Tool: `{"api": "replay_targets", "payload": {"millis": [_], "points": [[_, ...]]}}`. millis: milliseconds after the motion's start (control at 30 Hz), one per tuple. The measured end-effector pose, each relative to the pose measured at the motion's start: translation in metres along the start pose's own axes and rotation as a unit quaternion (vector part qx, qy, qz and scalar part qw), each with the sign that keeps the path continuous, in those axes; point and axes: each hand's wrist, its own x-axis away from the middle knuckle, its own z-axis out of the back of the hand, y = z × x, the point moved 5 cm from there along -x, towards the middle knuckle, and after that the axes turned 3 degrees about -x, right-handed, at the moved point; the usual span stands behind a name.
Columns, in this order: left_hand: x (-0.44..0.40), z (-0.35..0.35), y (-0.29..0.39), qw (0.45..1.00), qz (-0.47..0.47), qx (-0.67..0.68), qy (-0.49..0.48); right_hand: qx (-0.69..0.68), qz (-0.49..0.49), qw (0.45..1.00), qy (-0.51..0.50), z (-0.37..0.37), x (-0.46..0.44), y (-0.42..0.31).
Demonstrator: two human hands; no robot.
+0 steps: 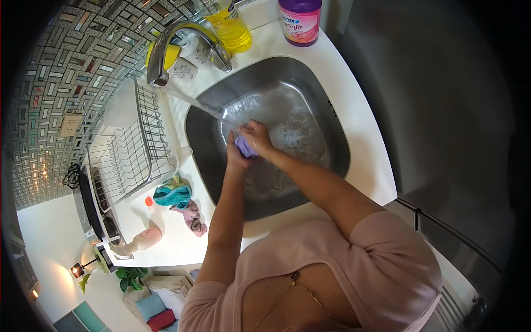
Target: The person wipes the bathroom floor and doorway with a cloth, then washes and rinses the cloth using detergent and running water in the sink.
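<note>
A wet, crumpled purple cloth (245,147) is bunched between my two hands, above the grey sink (202,166). My left hand (238,158) is curled around its lower left side. Closed on its upper right side, my right hand (256,136) presses in with the fingers bent, hiding part of the cloth. Water (202,105) runs from the curved chrome faucet (159,58) and falls just beside my hands. Shallow water with patches of foam (301,135) covers the bottom of the basin.
Left of the sink stand a wire dish rack (148,133), a wet teal cloth (173,196), a pinkish cloth (193,218) and a pink bottle (147,238). Behind it are a bottle of yellow liquid (231,30) and a pink tub with a purple lid (300,23).
</note>
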Motion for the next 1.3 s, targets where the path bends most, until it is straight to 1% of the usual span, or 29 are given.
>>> {"api": "replay_targets", "payload": {"millis": [33,67,100,167,200,300,333,400,467,500,567,600,633,700,733,800,833,867,900,967,1000,1033,1100,1133,1200,1267,1300], "points": [[0.004,-0.003,0.0,1.0,0.008,-0.002,-0.005,0.018,0.037,0.999,-0.007,-0.003,0.003,0.002],[-0.007,0.006,0.001,1.0,0.008,0.004,-0.019,0.081,0.046,0.996,-0.005,-0.003,0.011,-0.016],[-0.028,0.019,0.004,0.998,-0.017,0.002,-0.054,0.081,0.116,0.99,-0.002,-0.003,0.014,-0.028],[-0.119,0.079,0.012,0.974,-0.133,-0.035,-0.182,0.079,0.251,0.965,0.004,-0.006,0.022,-0.045],[-0.143,0.1,0.013,0.964,-0.178,-0.053,-0.191,0.076,0.24,0.968,0.002,-0.006,0.022,-0.045],[-0.14,0.086,0.012,0.96,-0.256,-0.072,-0.089,0.056,0.088,0.993,0.051,-0.004,0.017,-0.023],[-0.136,0.08,0.011,0.955,-0.281,-0.078,-0.056,0.012,0.077,0.995,0.057,-0.005,0.013,-0.017],[-0.117,0.06,0.012,0.957,-0.287,0.024,-0.015,-0.078,0.054,0.993,0.069,-0.004,0.003,-0.004],[-0.092,0.039,0.012,0.957,-0.286,0.048,0.008,-0.035,0.027,0.994,0.095,0.003,0.002,-0.008],[-0.082,0.033,0.009,0.959,-0.283,0.021,0.011,-0.013,0.013,0.994,0.109,0.007,0.002,-0.008],[-0.079,0.027,0.004,0.969,-0.245,0.039,0.007,0.014,-0.005,0.992,0.122,0.011,0.002,-0.007],[-0.082,0.027,0.003,0.974,-0.212,0.084,-0.001,0.028,-0.013,0.991,0.128,0.012,0.001,-0.006],[-0.084,0.027,0.002,0.975,-0.178,0.129,-0.008,0.056,-0.001,0.989,0.135,0.014,0.0,-0.007],[-0.085,0.036,0.001,0.966,-0.196,0.143,0.085,0.11,0.022,0.983,0.148,0.014,-0.003,-0.003],[-0.085,0.041,0.001,0.958,-0.205,0.15,0.131,0.113,0.013,0.983,0.141,0.013,-0.005,0.002],[-0.07,0.024,0.005,0.964,-0.199,0.154,0.086,0.119,-0.007,0.985,0.127,0.014,-0.007,0.012],[-0.061,0.013,0.007,0.966,-0.196,0.157,0.063,0.138,0.019,0.986,0.097,0.012,-0.01,0.014],[-0.082,0.027,0.014,0.963,-0.18,0.177,-0.098,0.156,0.046,0.985,0.065,0.011,-0.012,0.016],[-0.117,0.067,0.023,0.933,-0.16,0.194,-0.257,0.175,0.072,0.981,0.033,0.01,-0.014,0.015],[-0.127,0.082,0.032,0.955,-0.178,0.033,-0.235,0.305,0.124,0.944,0.014,0.017,-0.022,-0.003],[-0.106,0.074,0.045,0.967,-0.206,-0.14,-0.043,0.368,0.149,0.918,0.006,0.019,-0.023,-0.015],[-0.082,0.07,0.058,0.914,-0.22,-0.305,0.152,0.338,0.099,0.935,-0.027,0.019,-0.023,-0.02],[-0.072,0.061,0.059,0.896,-0.172,-0.378,0.157,0.275,-0.001,0.957,-0.091,0.019,-0.023,-0.026],[-0.066,0.057,0.06,0.884,-0.148,-0.414,0.16,0.257,-0.006,0.961,-0.099,0.017,-0.022,-0.026],[-0.043,0.038,0.056,0.901,-0.092,-0.405,0.126,0.218,-0.014,0.969,-0.116,0.006,-0.019,-0.018],[-0.012,0.007,0.041,0.948,-0.026,-0.312,0.052,0.201,0.02,0.975,-0.095,-0.006,-0.007,-0.019],[-0.026,0.019,0.043,0.947,-0.066,-0.312,0.035,0.193,0.036,0.977,-0.084,-0.009,-0.003,-0.02]]}}
